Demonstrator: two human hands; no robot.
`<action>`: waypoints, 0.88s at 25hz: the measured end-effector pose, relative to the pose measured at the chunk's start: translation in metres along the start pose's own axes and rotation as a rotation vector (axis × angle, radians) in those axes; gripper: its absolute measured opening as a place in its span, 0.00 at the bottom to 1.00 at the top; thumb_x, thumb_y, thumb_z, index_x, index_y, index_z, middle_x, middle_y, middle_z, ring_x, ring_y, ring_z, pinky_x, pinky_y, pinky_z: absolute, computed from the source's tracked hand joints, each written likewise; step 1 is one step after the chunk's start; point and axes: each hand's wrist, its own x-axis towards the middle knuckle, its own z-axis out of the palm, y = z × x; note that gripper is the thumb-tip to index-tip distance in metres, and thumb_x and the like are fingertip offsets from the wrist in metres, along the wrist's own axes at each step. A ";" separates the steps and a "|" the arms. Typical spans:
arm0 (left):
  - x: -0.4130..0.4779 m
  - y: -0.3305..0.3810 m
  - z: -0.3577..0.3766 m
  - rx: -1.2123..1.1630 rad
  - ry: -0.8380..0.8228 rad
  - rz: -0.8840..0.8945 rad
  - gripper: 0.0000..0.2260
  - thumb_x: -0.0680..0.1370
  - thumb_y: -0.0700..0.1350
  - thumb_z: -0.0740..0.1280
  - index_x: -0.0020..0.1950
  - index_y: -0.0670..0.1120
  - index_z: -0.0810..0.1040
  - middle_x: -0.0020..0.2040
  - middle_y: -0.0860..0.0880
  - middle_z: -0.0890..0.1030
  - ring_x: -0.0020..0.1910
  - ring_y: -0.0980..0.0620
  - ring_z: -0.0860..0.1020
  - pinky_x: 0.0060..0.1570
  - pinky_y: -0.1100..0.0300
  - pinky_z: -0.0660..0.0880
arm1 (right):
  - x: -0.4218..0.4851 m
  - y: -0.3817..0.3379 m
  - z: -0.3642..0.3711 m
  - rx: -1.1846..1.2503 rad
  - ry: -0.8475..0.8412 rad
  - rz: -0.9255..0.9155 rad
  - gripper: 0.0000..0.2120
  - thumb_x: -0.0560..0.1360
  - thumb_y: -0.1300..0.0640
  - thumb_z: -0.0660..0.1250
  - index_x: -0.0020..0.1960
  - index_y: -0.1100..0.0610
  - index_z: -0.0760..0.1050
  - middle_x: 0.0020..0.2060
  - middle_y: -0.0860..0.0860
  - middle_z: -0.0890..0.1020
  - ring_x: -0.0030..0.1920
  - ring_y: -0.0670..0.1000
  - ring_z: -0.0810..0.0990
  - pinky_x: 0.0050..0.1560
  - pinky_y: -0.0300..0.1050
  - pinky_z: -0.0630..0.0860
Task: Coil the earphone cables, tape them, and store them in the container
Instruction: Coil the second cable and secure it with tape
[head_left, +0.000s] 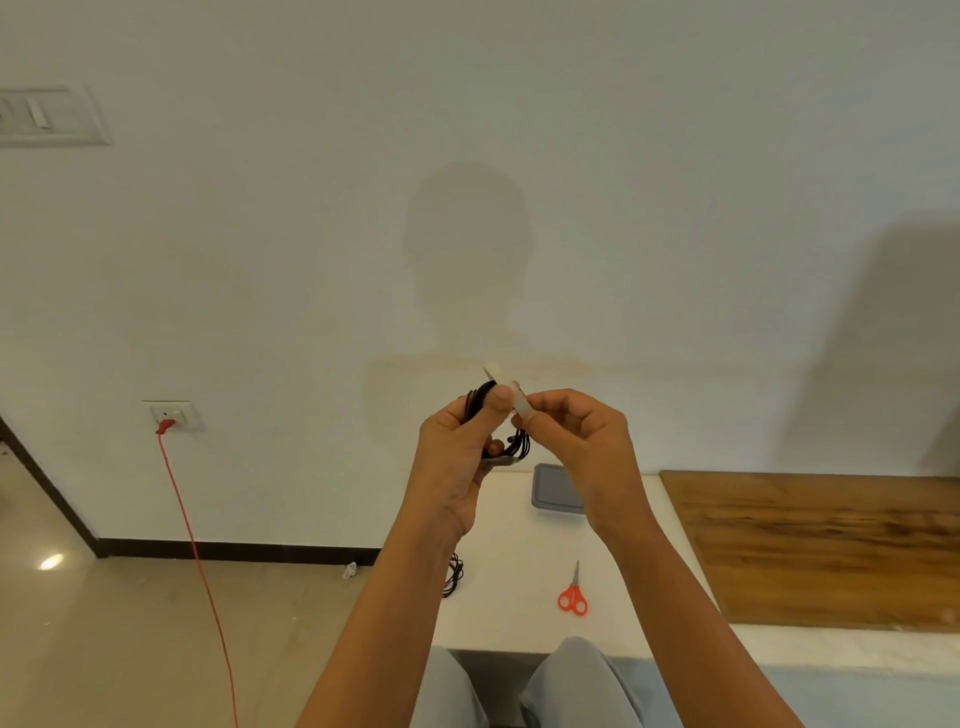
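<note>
My knees (576, 670) in pale trousers sit lowest in view, with both forearms rising over them. Held up in the air between my hands is the coiled black earphone cable (523, 441). My left hand (457, 457) curls round the bundle with the thumb pressed on top. My right hand (576, 441) pinches one end of a whitish strip of tape (518, 399) that lies across the coil beside that thumb.

I judge I am mid-wrap. If I let the strip go slack, it could fold onto itself or stick to my thumb. If my left grip eases, loops could spring out before they are bound.

Below, on the white table (519, 629), a grey-topped container (553, 491) stands partly behind my right wrist. Red-handled scissors (573, 597) lie nearer me. Another dark cable bundle (453, 577) sits at the table's left edge, half hidden by my left arm. A wooden board (831, 545) lies off to the right.
</note>
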 end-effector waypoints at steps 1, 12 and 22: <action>-0.001 -0.001 0.000 0.023 0.001 0.022 0.10 0.69 0.50 0.73 0.47 0.46 0.84 0.33 0.55 0.81 0.25 0.59 0.72 0.34 0.61 0.75 | 0.001 -0.001 0.001 0.008 -0.002 0.005 0.04 0.73 0.59 0.71 0.48 0.55 0.83 0.41 0.52 0.86 0.45 0.51 0.85 0.47 0.37 0.79; 0.000 0.004 0.003 0.011 0.020 -0.019 0.11 0.70 0.51 0.73 0.47 0.45 0.85 0.35 0.51 0.79 0.24 0.58 0.69 0.27 0.66 0.73 | 0.002 -0.002 0.005 -0.040 -0.003 0.003 0.02 0.75 0.60 0.69 0.44 0.57 0.79 0.36 0.54 0.81 0.37 0.47 0.78 0.42 0.38 0.77; 0.002 0.007 0.003 -0.209 0.061 -0.151 0.07 0.73 0.49 0.73 0.41 0.46 0.85 0.39 0.50 0.85 0.21 0.58 0.67 0.23 0.66 0.71 | -0.005 0.001 0.005 -0.125 -0.023 -0.081 0.06 0.75 0.65 0.67 0.47 0.55 0.80 0.39 0.53 0.83 0.43 0.54 0.80 0.49 0.43 0.78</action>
